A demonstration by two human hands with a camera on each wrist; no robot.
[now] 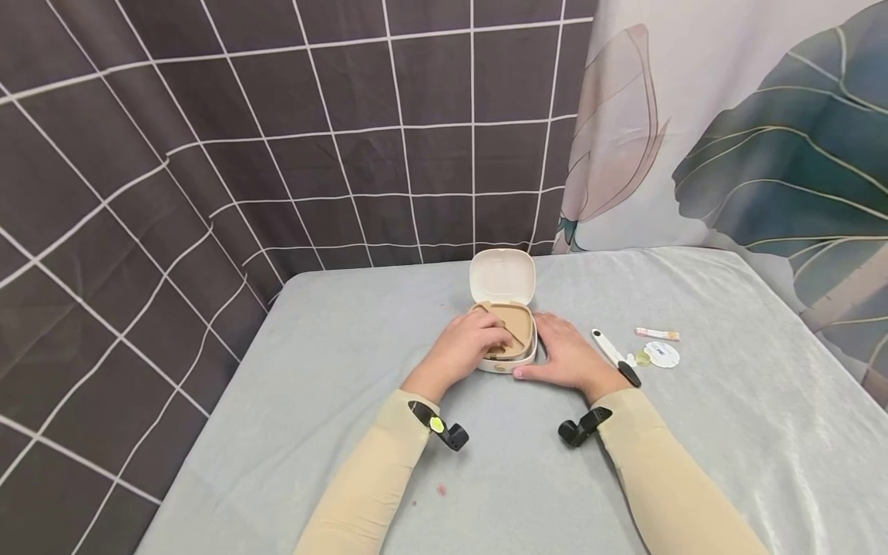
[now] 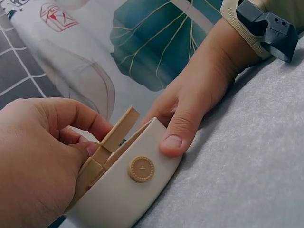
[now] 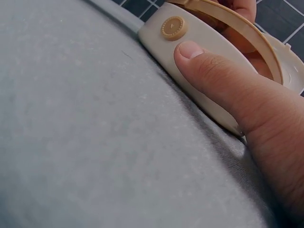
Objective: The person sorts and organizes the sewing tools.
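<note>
A small white box (image 2: 111,197) with a round tan button (image 2: 142,169) on its front sits on the grey cloth, its hinged lid (image 1: 502,275) standing up at the back. In its mouth, a tan inner tray (image 1: 515,316) lies tilted, one edge raised above the rim. My left hand (image 1: 463,345) pinches this tray between thumb and fingers at its left front part. Around the box's right side my right hand (image 1: 569,356) grips, its thumb (image 3: 209,66) against the front wall near the button. Most of the box's inside is hidden by the tray and my fingers.
Right of the box lie a white-handled tool with a black end (image 1: 610,351), a small printed strip (image 1: 657,334), a round white label (image 1: 662,354) and a yellowish disc (image 1: 643,358). A dark grid curtain (image 1: 430,162) hangs behind the table, with a leaf-patterned one (image 1: 784,177) at right.
</note>
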